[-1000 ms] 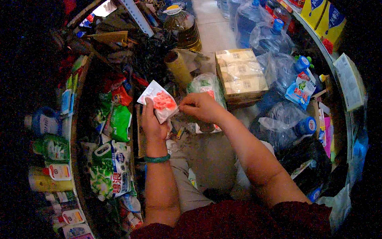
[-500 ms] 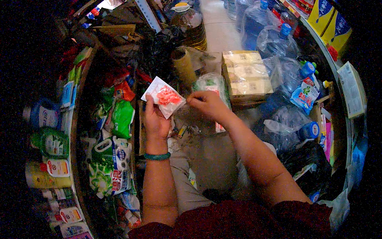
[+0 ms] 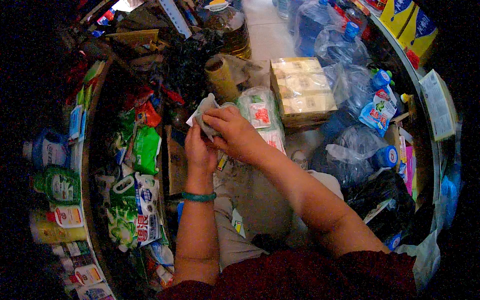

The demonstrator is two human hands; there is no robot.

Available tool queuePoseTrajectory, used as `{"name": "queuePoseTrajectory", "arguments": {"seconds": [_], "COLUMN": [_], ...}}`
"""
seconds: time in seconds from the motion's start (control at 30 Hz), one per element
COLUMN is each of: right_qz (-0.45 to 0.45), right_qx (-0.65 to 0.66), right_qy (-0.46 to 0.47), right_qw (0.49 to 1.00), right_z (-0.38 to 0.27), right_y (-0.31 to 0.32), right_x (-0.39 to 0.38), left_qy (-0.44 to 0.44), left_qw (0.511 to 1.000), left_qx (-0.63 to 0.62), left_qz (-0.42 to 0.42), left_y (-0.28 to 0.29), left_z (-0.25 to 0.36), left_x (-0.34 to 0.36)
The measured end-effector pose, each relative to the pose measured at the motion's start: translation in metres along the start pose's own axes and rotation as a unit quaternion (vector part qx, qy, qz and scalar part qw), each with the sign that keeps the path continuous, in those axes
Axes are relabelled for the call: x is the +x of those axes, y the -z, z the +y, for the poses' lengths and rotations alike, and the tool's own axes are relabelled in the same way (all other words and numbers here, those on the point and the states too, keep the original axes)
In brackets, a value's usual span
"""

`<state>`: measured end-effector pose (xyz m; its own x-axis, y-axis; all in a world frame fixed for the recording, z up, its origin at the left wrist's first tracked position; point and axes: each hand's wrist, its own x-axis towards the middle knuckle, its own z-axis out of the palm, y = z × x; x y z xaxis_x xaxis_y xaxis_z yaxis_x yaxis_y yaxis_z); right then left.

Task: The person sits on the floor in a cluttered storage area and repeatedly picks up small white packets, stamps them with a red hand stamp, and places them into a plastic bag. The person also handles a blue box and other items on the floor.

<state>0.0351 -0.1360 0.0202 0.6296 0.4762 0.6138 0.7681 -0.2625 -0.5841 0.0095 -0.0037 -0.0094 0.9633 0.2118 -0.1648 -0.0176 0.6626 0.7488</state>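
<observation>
The left hand (image 3: 199, 150) and the right hand (image 3: 235, 132) are both holding one small packet (image 3: 202, 111) in the middle of the picture. The fingers of the left hand are curling shut around the lower side of the packet. The fingers of the right hand are bending over its top and pinching it, so most of the packet is hiding under them. Only a pale grey and white corner is sticking out above the fingers. A green bracelet (image 3: 198, 197) is sitting on the left wrist. Just to the right of the fingers, a clear bag of small packets (image 3: 260, 112) is lying close by. A bit farther right of the fingers, a flat stack of tan boxes (image 3: 301, 90) is sitting. Above the fingers, a yellowish roll (image 3: 222, 77) is standing tilted. Farther up, a big jug of dark liquid (image 3: 232, 30) is standing. To the left of the fingers, green bags (image 3: 145, 150) and a green and white refill pouch (image 3: 134, 210) are lying in a messy pile. Far to the right of the fingers, big water bottles with blue caps (image 3: 350, 150) are lying wrapped in clear plastic.
</observation>
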Motion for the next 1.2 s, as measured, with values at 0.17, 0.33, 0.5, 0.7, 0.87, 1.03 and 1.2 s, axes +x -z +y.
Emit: {"name": "queuePoseTrajectory", "arguments": {"seconds": [0.17, 0.33, 0.5, 0.7, 0.87, 1.03, 1.2], "right_qz": [-0.103, -0.147, 0.088, 0.055, -0.039, -0.085, -0.157], "right_qx": [-0.019, -0.066, 0.036, 0.066, -0.002, -0.024, -0.103], "right_qy": [0.059, -0.158, -0.256, -0.064, 0.026, -0.005, -0.077], "right_qw": [0.993, 0.974, 0.962, 0.994, 0.999, 0.996, 0.979], "right_z": [0.002, 0.010, 0.020, -0.005, -0.007, -0.008, -0.001], "right_y": [0.013, 0.019, 0.020, -0.007, -0.011, 0.000, 0.007], "right_x": [-0.002, -0.013, -0.007, -0.003, -0.011, -0.010, -0.012], "left_qy": [-0.001, -0.039, -0.042, -0.011, 0.014, 0.010, -0.028], "left_qw": [1.000, 0.998, 0.999, 0.997, 0.998, 1.000, 1.000], "left_qx": [-0.010, -0.020, 0.022, 0.063, 0.005, -0.004, -0.012], "left_qz": [0.024, 0.041, 0.007, 0.040, 0.063, 0.020, 0.002], "left_y": [-0.001, 0.011, 0.003, 0.000, -0.013, -0.001, -0.006], "left_z": [0.020, 0.026, 0.016, 0.004, 0.019, 0.015, 0.016], "left_x": [-0.003, 0.004, 0.004, -0.001, -0.008, -0.004, -0.005]}}
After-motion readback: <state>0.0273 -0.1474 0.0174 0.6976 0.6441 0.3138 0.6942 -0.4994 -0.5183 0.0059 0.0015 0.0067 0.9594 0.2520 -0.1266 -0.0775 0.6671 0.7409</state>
